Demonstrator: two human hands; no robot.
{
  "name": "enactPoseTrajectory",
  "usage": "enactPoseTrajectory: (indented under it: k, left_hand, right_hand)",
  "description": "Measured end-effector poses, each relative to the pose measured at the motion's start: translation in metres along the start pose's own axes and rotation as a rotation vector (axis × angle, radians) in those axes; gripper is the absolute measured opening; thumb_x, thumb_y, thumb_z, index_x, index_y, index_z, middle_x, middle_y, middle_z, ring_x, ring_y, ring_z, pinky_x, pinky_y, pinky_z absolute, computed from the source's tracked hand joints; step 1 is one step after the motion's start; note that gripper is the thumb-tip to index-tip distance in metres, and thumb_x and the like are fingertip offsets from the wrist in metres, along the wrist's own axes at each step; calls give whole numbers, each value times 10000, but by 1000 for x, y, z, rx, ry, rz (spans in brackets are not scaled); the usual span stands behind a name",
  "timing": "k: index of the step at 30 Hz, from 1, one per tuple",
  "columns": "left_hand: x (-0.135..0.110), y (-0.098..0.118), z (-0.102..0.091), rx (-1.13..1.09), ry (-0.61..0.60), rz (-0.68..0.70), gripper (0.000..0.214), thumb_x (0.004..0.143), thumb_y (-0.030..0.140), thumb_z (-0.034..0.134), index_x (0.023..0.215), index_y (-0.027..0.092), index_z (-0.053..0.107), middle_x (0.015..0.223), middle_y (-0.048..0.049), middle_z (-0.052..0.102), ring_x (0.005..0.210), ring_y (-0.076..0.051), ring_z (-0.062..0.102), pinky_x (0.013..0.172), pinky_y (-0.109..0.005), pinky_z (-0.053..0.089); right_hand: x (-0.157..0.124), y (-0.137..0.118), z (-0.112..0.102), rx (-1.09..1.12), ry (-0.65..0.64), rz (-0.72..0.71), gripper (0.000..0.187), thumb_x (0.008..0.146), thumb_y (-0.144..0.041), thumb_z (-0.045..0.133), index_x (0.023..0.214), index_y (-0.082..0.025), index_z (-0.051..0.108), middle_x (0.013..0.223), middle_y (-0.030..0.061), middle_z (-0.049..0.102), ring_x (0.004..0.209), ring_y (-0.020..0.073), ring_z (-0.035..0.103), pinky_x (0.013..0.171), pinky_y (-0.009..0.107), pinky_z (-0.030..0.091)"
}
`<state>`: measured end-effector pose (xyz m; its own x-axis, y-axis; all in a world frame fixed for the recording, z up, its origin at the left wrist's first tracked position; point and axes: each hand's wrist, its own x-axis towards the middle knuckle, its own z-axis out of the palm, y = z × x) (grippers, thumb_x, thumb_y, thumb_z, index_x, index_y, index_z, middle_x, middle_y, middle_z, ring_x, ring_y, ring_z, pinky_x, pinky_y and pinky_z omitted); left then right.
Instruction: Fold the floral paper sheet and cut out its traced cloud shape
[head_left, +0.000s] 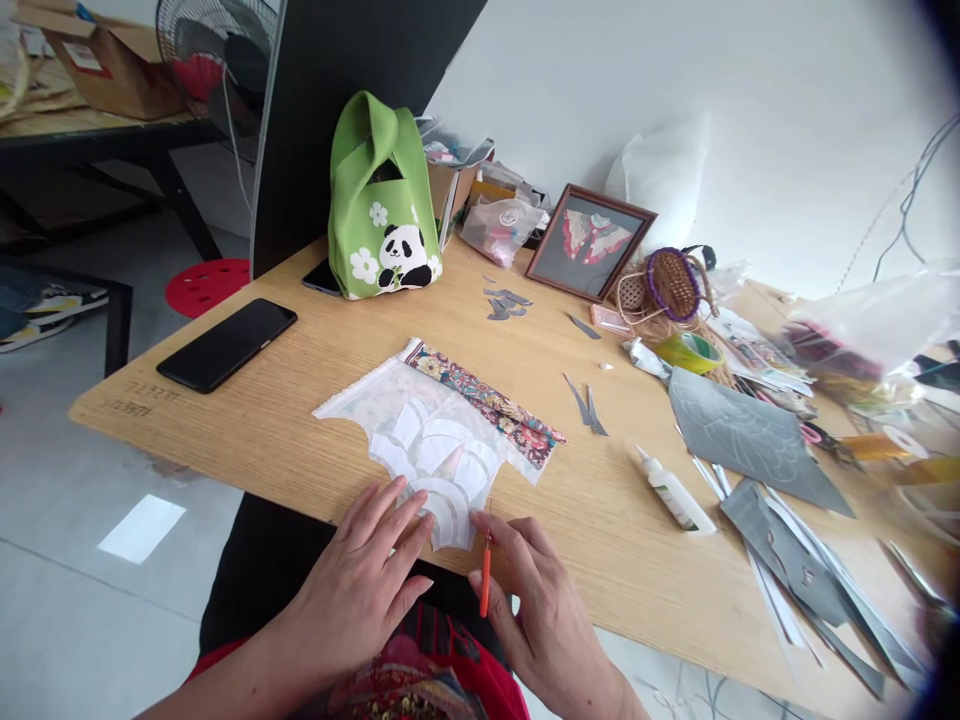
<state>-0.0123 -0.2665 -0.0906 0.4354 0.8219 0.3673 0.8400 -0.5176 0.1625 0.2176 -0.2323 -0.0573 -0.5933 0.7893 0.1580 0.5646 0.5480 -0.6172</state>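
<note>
My left hand (375,565) lies flat with its fingers apart, the tips resting on a zip-top plastic bag (352,395) and the white cut-paper pieces (442,450) at the table's front edge. Curved and petal-shaped, the pieces are laid out together. Patterned floral fabric (487,395) lies folded along the bag's far side. In my right hand (536,590) is a small tool with an orange handle (485,580) and a thin metal tip, beside the lower right of the pieces. My fingers partly hide it, so its exact kind is unclear.
Left stand a black phone (227,345) and a green panda bag (386,220). Grey scraps (508,303) and a framed piece (591,242) lie farther back. To the right are a white glue bottle (677,495), grey sheets (750,435), and scissors (832,440).
</note>
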Motion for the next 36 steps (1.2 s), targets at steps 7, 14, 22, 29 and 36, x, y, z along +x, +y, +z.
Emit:
enactPoseTrajectory:
  k: [7, 14, 22, 29, 36]
  left_hand:
    - [-14, 12, -5, -186, 116, -49, 287, 887, 202, 584, 1168, 170, 630, 1272, -127, 608, 1232, -289, 488, 1000, -426, 440]
    - [-12, 29, -2, -1137, -246, -785, 378, 903, 478, 520, 775, 147, 651, 731, -54, 669, 637, -146, 571, 567, -250, 438]
    - [8, 41, 5, -1640, -110, -1246, 491, 646, 583, 762, 732, 102, 723, 819, -104, 703, 656, -153, 576, 500, -227, 381]
    - [15, 51, 5, -1663, -122, -1413, 451, 614, 519, 808, 738, 95, 713, 841, -126, 726, 595, -127, 595, 444, -201, 352]
    - [17, 56, 8, -1649, -24, -1401, 393, 589, 458, 831, 679, 107, 679, 670, -39, 664, 474, -91, 550, 409, -193, 341]
  right_hand:
    - [-9, -8, 0, 0, -8, 18, 403, 940, -181, 465, 1339, -178, 414, 1020, 124, 607, 897, 250, 570, 746, 421, 559]
    - [-25, -4, 0, 138, 160, 34, 480, 935, -189, 517, 1400, -266, 425, 1097, 76, 678, 943, 207, 626, 778, 319, 560]
    - [-53, -18, 42, 662, 176, 507, 328, 834, -351, 684, 1120, -219, 591, 755, 15, 711, 647, 152, 632, 603, 236, 490]
    - [-66, -18, 64, 1087, 3, 779, 374, 650, -427, 854, 816, -157, 655, 726, 40, 705, 614, 124, 602, 587, 226, 429]
    - [-69, -18, 69, 1375, 107, 842, 346, 621, -426, 878, 767, -149, 731, 655, 42, 729, 448, 66, 523, 489, 194, 380]
